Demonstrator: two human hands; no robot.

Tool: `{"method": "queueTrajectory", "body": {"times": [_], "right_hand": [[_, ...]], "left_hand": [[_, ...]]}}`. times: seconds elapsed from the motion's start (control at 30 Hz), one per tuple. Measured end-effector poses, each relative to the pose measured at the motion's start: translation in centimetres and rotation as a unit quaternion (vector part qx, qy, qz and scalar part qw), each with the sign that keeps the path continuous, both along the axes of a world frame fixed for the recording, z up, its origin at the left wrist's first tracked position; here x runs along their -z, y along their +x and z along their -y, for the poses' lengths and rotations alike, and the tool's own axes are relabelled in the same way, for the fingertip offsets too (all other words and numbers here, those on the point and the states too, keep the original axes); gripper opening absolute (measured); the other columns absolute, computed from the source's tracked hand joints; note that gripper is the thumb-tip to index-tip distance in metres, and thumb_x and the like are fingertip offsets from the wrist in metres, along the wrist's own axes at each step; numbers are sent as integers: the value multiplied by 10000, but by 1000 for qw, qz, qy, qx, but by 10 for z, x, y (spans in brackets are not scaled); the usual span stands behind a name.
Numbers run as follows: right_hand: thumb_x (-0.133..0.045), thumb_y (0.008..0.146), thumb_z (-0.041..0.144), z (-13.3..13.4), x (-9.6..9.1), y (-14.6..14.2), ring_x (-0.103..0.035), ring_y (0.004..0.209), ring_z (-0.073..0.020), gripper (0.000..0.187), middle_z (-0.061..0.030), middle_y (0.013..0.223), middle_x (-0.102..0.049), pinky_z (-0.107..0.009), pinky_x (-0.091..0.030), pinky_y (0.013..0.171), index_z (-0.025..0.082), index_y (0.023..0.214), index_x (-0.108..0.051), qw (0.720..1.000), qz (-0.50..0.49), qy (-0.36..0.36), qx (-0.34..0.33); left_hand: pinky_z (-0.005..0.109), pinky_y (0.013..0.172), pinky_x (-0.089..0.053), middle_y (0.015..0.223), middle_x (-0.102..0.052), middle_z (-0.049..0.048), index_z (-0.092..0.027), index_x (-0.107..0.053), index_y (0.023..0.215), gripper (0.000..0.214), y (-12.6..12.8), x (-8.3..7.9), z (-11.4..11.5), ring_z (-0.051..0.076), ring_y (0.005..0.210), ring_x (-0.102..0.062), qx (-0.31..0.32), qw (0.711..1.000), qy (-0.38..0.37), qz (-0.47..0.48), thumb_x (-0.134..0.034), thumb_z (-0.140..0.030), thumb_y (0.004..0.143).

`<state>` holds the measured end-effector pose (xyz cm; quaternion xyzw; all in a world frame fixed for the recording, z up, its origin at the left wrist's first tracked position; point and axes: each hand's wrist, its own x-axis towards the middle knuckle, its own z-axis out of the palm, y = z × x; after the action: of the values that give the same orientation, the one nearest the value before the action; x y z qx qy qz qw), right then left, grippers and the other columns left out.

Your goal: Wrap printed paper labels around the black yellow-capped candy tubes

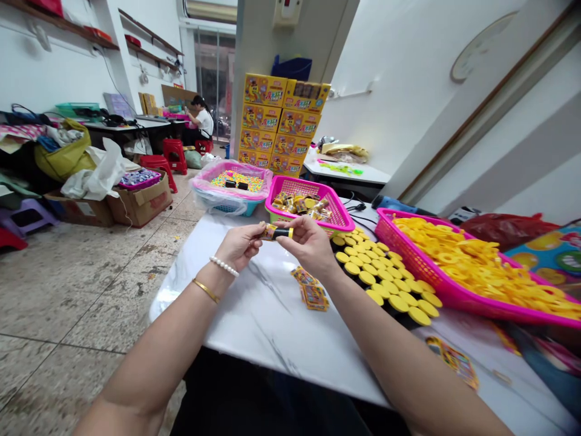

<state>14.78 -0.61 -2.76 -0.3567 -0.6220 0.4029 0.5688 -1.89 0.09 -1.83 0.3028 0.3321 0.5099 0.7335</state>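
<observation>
Both hands meet above the white marbled table around a small black canister (282,233) with a yellow cap, lying on its side. My right hand (313,247) grips its capped end between thumb and fingers. At the other end, my left hand (239,245) pinches a colourful printed label (269,231) that lies against the canister; how far it wraps round is hidden. Below the hands lie several more printed labels (313,293) in a loose stack. To the right of my right hand stand rows of black canisters with yellow caps (384,275).
Beyond the hands, a pink basket (342,219) holds labelled canisters. Left of it, a plastic-lined basket (263,188) contains colourful pellets and two black canisters. A large pink basket (385,233) of yellow plastic parts stands right. More labels (454,360) lie near the right forearm. Yellow boxes (276,124) are stacked behind.
</observation>
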Motion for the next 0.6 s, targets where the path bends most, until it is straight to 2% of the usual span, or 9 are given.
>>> {"method": "queueTrajectory", "body": {"times": [0.13, 0.2, 0.33, 0.4, 0.47, 0.53, 0.6], "right_hand": [[-816, 681, 327, -2, 6, 0, -667, 712, -143, 353, 24, 801, -677, -314, -558, 738, 241, 867, -529, 998, -28, 27, 48], [-820, 683, 342, -4, 6, 1, -665, 725, -145, 351, 26, 800, -666, -318, -559, 755, 242, 884, -550, 998, -24, 34, 54], [-830, 673, 376, -1, 2, -1, -683, 859, -170, 367, -13, 938, -703, -352, -564, 826, 237, 867, -551, 1000, -12, 18, -10], [-847, 651, 367, 3, 0, 0, -682, 811, -165, 387, -8, 903, -709, -352, -580, 787, 233, 855, -547, 999, -6, -3, -36], [-857, 639, 346, 8, 0, 4, -672, 730, -150, 388, 7, 833, -703, -340, -592, 730, 228, 858, -560, 999, -2, -11, -32], [-856, 644, 328, 14, 2, 9, -665, 699, -143, 365, 4, 833, -706, -330, -598, 690, 224, 865, -584, 1000, -5, -3, -10], [-850, 655, 316, 18, 4, 13, -667, 707, -150, 345, -3, 856, -711, -329, -601, 664, 229, 879, -602, 1000, -11, 7, 9]], "left_hand": [[89, 312, -172, 621, -574, 1, -61, -670, 783, 122, -1, -2, 1, -22, 370, -355, 3, 1000, 6, 5, -702, -174, 817], [94, 314, -173, 658, -601, 11, -58, -675, 812, 85, -2, -3, 1, -28, 369, -347, 8, 1000, 16, 3, -700, -139, 806], [113, 321, -172, 658, -602, 14, -70, -632, 749, 136, -2, -1, 1, -23, 370, -344, 0, 1000, 24, -19, -743, -147, 763], [121, 332, -161, 582, -537, -18, -89, -592, 691, 220, -1, -1, 1, -12, 374, -344, -20, 998, 33, -40, -765, -208, 757], [130, 343, -165, 551, -496, -39, -110, -569, 683, 278, 1, -3, 3, 4, 386, -372, -70, 993, 47, -85, -782, -275, 747], [143, 354, -207, 611, -551, -22, -126, -582, 751, 326, 2, -4, 7, 35, 426, -462, -95, 983, 64, -143, -823, -340, 698], [162, 377, -278, 738, -635, 26, -135, -610, 844, 426, 3, -6, 10, 82, 502, -568, -25, 980, 78, -181, -861, -403, 629]]}}
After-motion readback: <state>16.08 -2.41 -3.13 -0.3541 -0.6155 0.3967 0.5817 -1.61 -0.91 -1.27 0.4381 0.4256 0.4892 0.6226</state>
